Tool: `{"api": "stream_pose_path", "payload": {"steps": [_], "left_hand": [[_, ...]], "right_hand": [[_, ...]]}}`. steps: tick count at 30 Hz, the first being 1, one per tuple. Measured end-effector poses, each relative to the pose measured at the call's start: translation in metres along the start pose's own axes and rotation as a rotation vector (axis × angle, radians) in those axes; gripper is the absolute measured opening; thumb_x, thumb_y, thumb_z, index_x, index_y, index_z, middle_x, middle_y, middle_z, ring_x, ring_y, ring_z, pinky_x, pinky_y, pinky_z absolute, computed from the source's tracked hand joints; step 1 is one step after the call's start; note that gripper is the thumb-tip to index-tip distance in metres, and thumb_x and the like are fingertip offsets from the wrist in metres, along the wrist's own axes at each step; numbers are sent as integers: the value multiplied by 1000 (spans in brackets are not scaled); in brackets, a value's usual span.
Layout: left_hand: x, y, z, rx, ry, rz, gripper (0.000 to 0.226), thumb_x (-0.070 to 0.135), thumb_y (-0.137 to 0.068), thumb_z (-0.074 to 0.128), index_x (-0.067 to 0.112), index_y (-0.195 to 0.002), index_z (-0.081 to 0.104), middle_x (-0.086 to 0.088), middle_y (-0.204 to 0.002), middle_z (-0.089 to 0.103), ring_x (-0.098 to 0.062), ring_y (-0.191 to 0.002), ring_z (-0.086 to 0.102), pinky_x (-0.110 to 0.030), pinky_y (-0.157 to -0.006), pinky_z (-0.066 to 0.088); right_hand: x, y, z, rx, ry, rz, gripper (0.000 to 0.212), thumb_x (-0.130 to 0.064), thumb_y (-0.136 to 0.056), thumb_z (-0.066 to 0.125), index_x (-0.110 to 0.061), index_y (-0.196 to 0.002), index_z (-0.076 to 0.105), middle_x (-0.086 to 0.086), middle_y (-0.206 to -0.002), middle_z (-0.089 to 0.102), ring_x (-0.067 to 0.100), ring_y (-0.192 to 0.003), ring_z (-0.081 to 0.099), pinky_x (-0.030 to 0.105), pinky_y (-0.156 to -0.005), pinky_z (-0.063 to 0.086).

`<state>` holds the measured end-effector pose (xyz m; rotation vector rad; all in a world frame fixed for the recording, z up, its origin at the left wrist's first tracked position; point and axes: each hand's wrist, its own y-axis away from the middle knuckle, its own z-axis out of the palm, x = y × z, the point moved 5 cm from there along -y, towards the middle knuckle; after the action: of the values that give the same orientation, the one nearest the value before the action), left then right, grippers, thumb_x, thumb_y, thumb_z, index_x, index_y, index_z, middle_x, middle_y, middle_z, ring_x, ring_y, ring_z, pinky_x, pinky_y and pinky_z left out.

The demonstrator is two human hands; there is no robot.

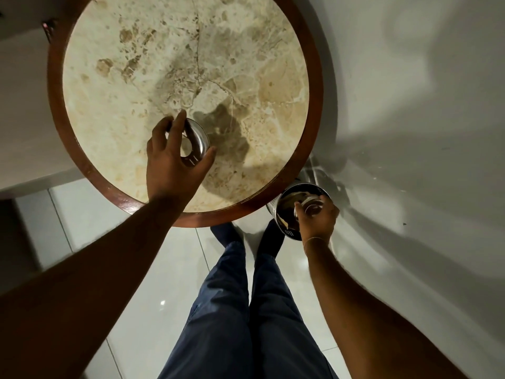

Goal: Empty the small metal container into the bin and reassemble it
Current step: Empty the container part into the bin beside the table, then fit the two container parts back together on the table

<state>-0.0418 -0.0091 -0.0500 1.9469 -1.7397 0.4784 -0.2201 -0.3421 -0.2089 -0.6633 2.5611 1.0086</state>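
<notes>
Metal: one lid (195, 140), one container (311, 205), one bin (287, 214), two hands.

Round beige marble tabletop (164, 64), polished, dark glossy wood rim; shiny small metal container piece (195, 142); shiny metal bin (276, 212); glossy white floor tiles (153, 283).

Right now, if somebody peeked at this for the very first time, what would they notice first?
Probably the big round marble table with its dark wooden rim, filling the top of the view. Next, the left hand gripping a shiny metal ring piece on the tabletop. Down by the table's right edge, the right hand holds a small part over an open metal bin on the floor.
</notes>
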Motion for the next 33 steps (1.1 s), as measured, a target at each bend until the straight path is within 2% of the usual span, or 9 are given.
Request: {"api": "stream_pose_path", "payload": {"steps": [8,11,14,18,20,24,29,31,33], "left_hand": [[0,2,4,-7,-12,-13,87,59,-91,73,25,-165,40,-13,-162,46,-38,-147,47,-48,-116,47],[1,7,6,-24,-4,-16,88,60,-90,72,26,-165,40,-13,-162,45,-39,-146,47,-48,-113,49],[1,9,10,-26,4,-46,88,62,-90,70,27,-165,40,-12,-162,45,-39,-147,46,-48,-111,49],[14,9,6,-24,28,-29,88,63,-91,71,27,-165,39,-10,-161,46,-36,-146,48,-49,-111,51],[13,13,9,-50,56,-42,89,64,-90,70,28,-165,39,-9,-160,46,-35,-145,50,-53,-109,54],[20,14,10,-125,152,-57,94,69,-86,69,30,-165,37,-6,-158,49,-31,-144,54,-57,-105,57],[55,1,0,-225,212,15,102,71,-84,71,29,-168,32,-5,-155,53,-24,-140,56,-47,-107,58],[74,-7,-5,-245,216,92,103,70,-82,73,29,-168,33,-4,-153,55,-23,-139,57,-46,-107,57],[90,-16,-6,-268,204,168,105,65,-81,81,27,-168,36,-4,-155,55,-24,-140,56,-47,-109,55]], "right_hand": [[-6,2,5,1,98,-62,75,-37,-71,90,-15,-137,62,19,-135,63,39,-127,58,50,-105,53],[2,9,3,-11,19,38,71,-34,-73,90,-17,-136,63,17,-137,60,39,-126,60,44,-103,52],[3,11,-5,-23,-299,250,53,-29,-84,83,-16,-133,66,9,-131,67,36,-123,65,34,-91,52],[-29,21,-29,-215,-942,533,58,-50,-92,59,-17,-139,61,14,-133,68,36,-122,65,48,-87,61],[-48,28,-40,-287,-1148,524,64,-55,-91,50,-14,-137,61,15,-129,68,39,-124,65,48,-90,60],[-98,31,-62,-475,-1328,438,61,-54,-88,46,-12,-127,66,18,-124,69,40,-118,70,43,-92,56],[-174,33,-54,-598,-1352,334,75,-52,-87,52,-4,-145,56,27,-147,57,49,-138,54,55,-99,54],[-204,37,-44,-644,-1316,300,70,-49,-89,54,-6,-145,57,27,-146,58,48,-141,52,60,-107,48],[-233,45,-34,-708,-1257,268,65,-48,-93,53,-5,-142,60,20,-133,67,38,-126,65,52,-98,55]]}}
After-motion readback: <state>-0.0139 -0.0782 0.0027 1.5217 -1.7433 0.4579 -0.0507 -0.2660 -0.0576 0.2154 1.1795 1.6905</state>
